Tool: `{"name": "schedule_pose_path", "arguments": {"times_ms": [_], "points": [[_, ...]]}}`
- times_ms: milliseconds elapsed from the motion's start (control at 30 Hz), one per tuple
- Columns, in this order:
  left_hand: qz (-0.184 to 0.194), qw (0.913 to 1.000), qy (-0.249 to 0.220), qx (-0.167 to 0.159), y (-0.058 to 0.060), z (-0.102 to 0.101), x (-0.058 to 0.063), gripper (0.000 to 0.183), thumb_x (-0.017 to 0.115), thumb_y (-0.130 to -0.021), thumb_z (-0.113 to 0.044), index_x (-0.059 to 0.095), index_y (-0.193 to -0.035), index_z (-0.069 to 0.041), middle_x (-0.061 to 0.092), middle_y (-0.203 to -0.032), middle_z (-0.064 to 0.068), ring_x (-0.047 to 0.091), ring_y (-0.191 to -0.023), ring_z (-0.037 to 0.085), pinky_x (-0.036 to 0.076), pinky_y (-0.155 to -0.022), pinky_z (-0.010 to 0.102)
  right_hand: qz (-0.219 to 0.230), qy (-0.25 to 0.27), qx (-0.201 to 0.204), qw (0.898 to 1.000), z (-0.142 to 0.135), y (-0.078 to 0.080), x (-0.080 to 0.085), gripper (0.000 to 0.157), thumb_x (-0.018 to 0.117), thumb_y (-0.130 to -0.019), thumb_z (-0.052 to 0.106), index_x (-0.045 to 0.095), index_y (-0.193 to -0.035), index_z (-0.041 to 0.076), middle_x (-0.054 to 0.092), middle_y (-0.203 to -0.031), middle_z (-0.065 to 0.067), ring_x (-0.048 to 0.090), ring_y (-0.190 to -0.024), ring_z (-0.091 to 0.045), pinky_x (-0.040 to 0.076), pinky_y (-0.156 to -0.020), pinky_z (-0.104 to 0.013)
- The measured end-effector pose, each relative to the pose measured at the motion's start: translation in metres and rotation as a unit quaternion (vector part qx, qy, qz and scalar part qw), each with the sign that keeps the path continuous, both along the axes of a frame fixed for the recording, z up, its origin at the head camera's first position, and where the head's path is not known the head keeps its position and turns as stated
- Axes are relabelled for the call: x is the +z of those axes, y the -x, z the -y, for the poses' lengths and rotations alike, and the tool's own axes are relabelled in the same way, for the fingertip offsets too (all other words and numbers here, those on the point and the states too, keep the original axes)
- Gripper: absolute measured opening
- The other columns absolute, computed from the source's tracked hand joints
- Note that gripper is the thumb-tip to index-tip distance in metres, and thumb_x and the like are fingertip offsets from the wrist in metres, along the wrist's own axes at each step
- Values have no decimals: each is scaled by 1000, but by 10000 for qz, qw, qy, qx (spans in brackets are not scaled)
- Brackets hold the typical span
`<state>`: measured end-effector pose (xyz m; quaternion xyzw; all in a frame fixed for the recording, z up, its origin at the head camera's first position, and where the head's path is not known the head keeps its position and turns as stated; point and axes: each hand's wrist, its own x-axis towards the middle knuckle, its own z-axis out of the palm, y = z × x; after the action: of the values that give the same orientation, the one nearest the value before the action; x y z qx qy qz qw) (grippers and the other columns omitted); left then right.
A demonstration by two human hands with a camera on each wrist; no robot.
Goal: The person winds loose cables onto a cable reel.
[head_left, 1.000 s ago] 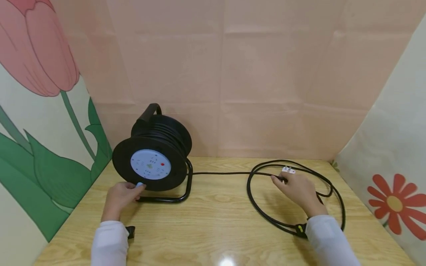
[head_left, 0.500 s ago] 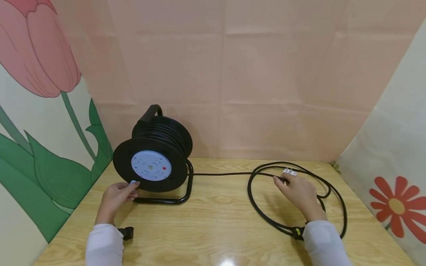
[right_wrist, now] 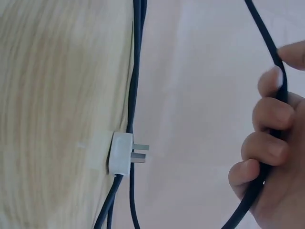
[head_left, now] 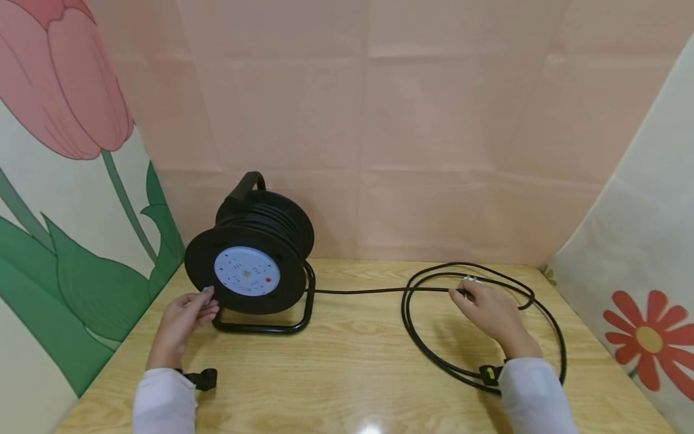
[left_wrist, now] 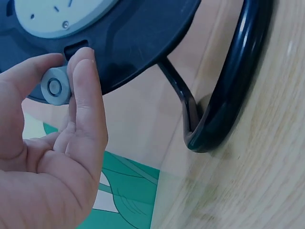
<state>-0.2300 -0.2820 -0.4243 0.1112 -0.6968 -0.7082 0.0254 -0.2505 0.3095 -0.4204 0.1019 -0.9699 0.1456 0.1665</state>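
Note:
A black cable reel (head_left: 202,268) stands on its tube frame (head_left: 262,330) at the left, with a pale blue socket plate (head_left: 246,271) in its front. My left hand (head_left: 180,325) pinches the reel's small grey-blue crank knob (left_wrist: 56,86) between thumb and fingers, at the lower left of the flange. Black cable (head_left: 360,292) runs from the drum rightward across the table to my right hand (head_left: 492,310). In the right wrist view, that hand's fingers curl round the cable (right_wrist: 264,36). Behind them on the table lies the white plug (right_wrist: 120,153), its pins showing.
Loose loops of cable (head_left: 408,325) lie on the wooden table (head_left: 347,367) around and under my right forearm. A pink backdrop (head_left: 379,150) rises behind the table, and flower-printed panels (head_left: 623,241) close in both sides.
My left hand and the knob have moved left and up round the rim, and the reel's face has turned clockwise. Near the reel the cable hangs slightly lower. The right hand keeps its grip.

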Motion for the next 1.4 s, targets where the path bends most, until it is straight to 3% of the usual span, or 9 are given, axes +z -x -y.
{"name": "schedule_pose_path", "arguments": {"times_ms": [167,333,533,700,900,1033,1267,1400], "points": [[-52,9986,-523,26,0,3,3,40,65,-99,-37,56,-112,0,65,-90,-1,66,-81,7,56,-79,19,-350,-368,-21,9987,1,2,4,42,54,-94,65,69,-91,26,52,-65,10,40,-49,-12,28,-42,-31],[-188,9933,-1136,36,-1,5,6,23,64,-100,-31,63,-99,-8,67,-87,-1,67,-81,9,56,-80,19,-966,-585,-236,9933,-4,5,8,44,63,-86,70,67,-76,27,49,-58,12,40,-50,-13,31,-55,-41],[-337,9834,-1784,-29,-6,9,12,20,62,-100,-34,68,-96,-15,68,-92,0,68,-88,9,55,-84,20,-367,-300,-137,9988,-11,4,7,43,57,-93,66,71,-86,25,50,-63,7,44,-60,-16,35,-75,-59],[-617,9754,-2118,-2,-10,9,18,20,61,-101,-31,69,-96,-14,70,-93,1,69,-88,9,55,-85,19,-553,-220,-167,9981,-12,6,5,47,63,-90,65,74,-86,20,56,-65,10,50,-62,-14,36,-79,-61],[-721,9675,-2407,302,-11,5,22,19,67,-98,-31,72,-97,-12,70,-94,1,68,-90,10,54,-87,20,-351,-69,446,9984,-11,5,3,23,65,-97,44,65,-84,26,46,-63,8,40,-56,-13,35,-66,-42],[-751,9621,-2536,659,-12,0,24,21,71,-94,-32,72,-99,-11,70,-95,0,67,-90,10,54,-87,21,-285,41,706,9971,-12,4,1,17,71,-94,40,67,-84,26,49,-66,11,40,-54,-9,35,-53,-29],[-973,9473,-2761,1304,-11,-11,29,24,76,-90,-29,72,-103,-9,68,-96,1,66,-91,12,54,-87,21,-596,14,704,9957,-12,3,1,27,75,-89,48,65,-77,26,47,-60,12,40,-51,-7,34,-50,-25],[-1063,9364,-2942,1594,-10,-17,32,23,78,-89,-26,72,-102,-8,68,-94,2,67,-89,12,55,-85,21,-577,-55,755,9955,-10,4,0,24,76,-89,43,63,-76,27,45,-60,12,38,-51,-7,34,-49,-26]]}}
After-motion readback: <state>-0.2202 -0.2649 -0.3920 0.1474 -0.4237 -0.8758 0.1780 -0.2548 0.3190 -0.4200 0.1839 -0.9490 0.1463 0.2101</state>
